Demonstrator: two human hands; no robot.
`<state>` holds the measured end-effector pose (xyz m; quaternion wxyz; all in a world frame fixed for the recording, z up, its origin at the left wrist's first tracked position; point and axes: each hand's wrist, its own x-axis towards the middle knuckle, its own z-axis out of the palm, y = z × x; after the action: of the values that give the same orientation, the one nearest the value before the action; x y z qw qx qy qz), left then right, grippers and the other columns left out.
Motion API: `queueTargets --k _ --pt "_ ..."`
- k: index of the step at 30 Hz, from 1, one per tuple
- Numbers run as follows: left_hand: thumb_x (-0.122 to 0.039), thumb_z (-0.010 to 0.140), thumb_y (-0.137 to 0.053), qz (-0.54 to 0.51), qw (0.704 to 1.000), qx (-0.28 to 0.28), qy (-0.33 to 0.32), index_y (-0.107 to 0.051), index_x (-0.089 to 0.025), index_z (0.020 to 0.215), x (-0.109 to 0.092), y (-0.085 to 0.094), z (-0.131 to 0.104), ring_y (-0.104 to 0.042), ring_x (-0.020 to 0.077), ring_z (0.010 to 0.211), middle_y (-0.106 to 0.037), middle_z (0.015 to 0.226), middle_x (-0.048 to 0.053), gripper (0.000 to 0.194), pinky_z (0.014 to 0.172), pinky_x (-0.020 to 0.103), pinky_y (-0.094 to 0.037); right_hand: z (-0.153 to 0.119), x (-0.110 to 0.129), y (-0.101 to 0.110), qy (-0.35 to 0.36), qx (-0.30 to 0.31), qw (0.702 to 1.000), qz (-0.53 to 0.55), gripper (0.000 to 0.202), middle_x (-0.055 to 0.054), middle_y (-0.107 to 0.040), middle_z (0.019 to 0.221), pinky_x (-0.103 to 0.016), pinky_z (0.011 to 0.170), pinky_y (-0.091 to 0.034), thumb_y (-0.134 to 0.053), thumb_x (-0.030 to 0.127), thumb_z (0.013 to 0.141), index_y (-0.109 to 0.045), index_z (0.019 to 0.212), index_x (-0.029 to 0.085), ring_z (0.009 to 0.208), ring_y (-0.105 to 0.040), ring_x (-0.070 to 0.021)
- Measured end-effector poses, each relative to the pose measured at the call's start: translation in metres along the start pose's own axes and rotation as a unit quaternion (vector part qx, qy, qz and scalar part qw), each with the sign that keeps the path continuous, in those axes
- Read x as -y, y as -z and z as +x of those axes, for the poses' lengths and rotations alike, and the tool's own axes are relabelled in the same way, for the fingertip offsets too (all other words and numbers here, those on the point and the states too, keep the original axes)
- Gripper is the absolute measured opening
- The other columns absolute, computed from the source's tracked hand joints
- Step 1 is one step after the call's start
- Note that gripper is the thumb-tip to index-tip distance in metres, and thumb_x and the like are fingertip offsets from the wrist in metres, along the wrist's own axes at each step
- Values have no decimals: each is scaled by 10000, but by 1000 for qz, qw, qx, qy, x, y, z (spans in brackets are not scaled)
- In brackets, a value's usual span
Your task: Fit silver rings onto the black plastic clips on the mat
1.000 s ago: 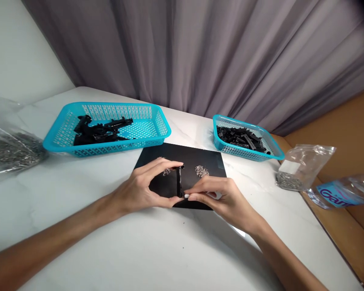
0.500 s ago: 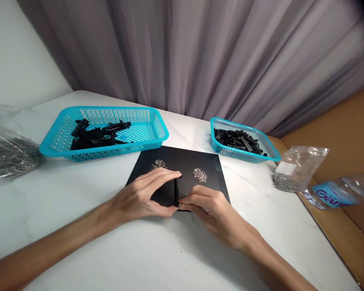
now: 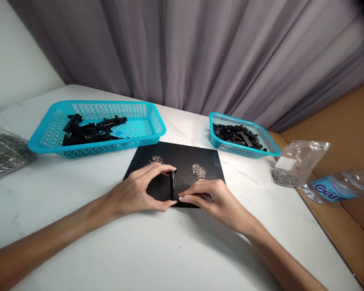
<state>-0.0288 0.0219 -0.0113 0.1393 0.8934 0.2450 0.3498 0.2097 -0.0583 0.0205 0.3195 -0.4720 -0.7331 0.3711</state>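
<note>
A narrow black plastic part (image 3: 172, 186) is held upright over the black mat (image 3: 182, 153). My left hand (image 3: 136, 190) grips it by its two ends, fingers at the far end and thumb at the near end. My right hand (image 3: 216, 200) is closed in a pinch beside the part's near end. Something pale shows at its fingertips, too small to make out. Beyond the hands, two heaps of small shiny metal pieces lie on the mat: a right heap (image 3: 198, 171) and a left heap (image 3: 156, 160), partly hidden behind my left hand.
A large blue basket (image 3: 109, 146) with black parts stands at the back left, a smaller blue basket (image 3: 245, 152) with black pieces at the back right. Bags of metal pieces, a left bag (image 3: 6, 151) and a right bag (image 3: 291, 169), flank the table. A plastic bottle (image 3: 336, 188) lies far right.
My right hand's fingertips have shifted slightly away from the part's near end, and the pale bit has come into view. The left hand keeps its grip. The whole view has shifted a little.
</note>
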Motion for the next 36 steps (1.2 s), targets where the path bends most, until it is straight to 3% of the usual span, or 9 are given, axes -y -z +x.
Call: queueTargets --k 4,9,22,27,32,36 --pt "-309 764 -763 26 1000 -2 -16 -590 -168 1315 0 -3 0 -713 256 1024 -715 1119 98 594 957 391 -607 -1 -6 -9 8 -3 1000 -30 168 -33 -789 974 -284 769 -504 -646 271 991 -799 1044 226 840 -691 -171" --pt "-286 768 -755 48 997 1 -64 -642 -113 1211 -2 -2 7 -717 277 1011 -735 1049 133 489 943 425 -612 0 -4 -14 17 -4 998 -65 169 -35 -757 894 -279 738 -489 -615 142 986 -775 961 190 810 -665 -168" --pt "-313 709 -807 9 999 44 -6 -650 -142 1184 -2 -5 10 -707 253 950 -713 989 92 530 921 403 -608 3 5 -20 13 4 994 -113 237 -23 -656 765 -284 654 -439 -567 107 987 -727 831 186 699 -583 -156" --pt "-344 703 -823 11 999 42 9 -645 -148 1205 -1 -6 7 -710 271 1003 -718 1052 94 568 944 417 -608 -3 1 4 -20 18 994 -105 170 -15 -720 891 -266 657 -455 -549 230 1028 -712 978 224 735 -622 -150" --pt "-341 711 -818 21 999 43 6 -634 -167 1239 0 -3 5 -704 284 1075 -720 1110 94 585 984 415 -606 -15 -21 44 -42 -104 961 -252 180 -50 -661 935 -322 729 -490 -530 369 1039 -634 1065 224 812 -624 -193" --pt "-367 710 -818 17 999 32 22 -622 -202 1247 3 -2 5 -703 280 1110 -725 1171 77 595 1019 419 -599 -21 -40 45 -3 -95 952 -292 270 -78 -646 1032 -370 801 -535 -529 359 1041 -666 1242 243 877 -661 -215"
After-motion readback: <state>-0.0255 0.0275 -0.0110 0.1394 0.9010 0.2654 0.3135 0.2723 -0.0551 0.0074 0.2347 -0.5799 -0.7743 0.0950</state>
